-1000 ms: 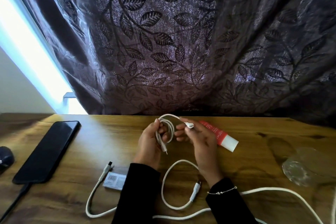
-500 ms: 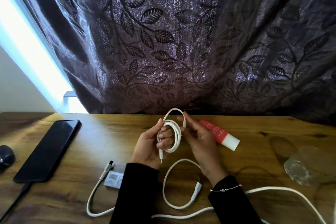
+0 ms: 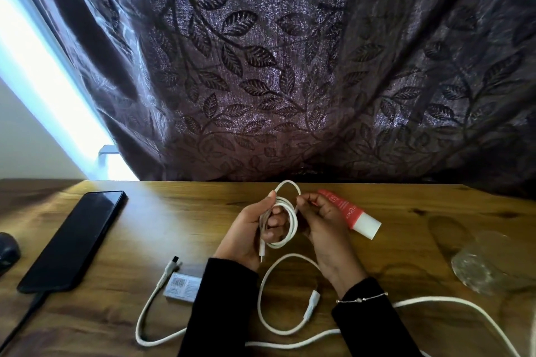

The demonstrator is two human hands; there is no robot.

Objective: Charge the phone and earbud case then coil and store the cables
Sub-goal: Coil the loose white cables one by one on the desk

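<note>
My left hand (image 3: 249, 229) grips a short white cable (image 3: 291, 222) wound into a small coil above the wooden desk (image 3: 174, 229); one plug hangs below my palm. My right hand (image 3: 322, 223) pinches the coil's top loop at its right side. A black phone (image 3: 75, 240) lies at the left with a dark cable (image 3: 17, 324) plugged into its near end. A longer thick white cable (image 3: 269, 316) sprawls loose along the desk's near edge, both plugs free. A small white box with a barcode label (image 3: 182, 287) lies beside my left sleeve.
A red and white tube (image 3: 352, 216) lies just behind my right hand. A clear glass object (image 3: 481, 266) sits at the right. A dark round object (image 3: 7, 249) is at the far left edge. A dark leaf-patterned curtain (image 3: 275, 66) hangs behind the desk.
The coil has gained another turn; my right hand carried the free plug end over the top and now pinches the top loop. Both hands stayed in place.
</note>
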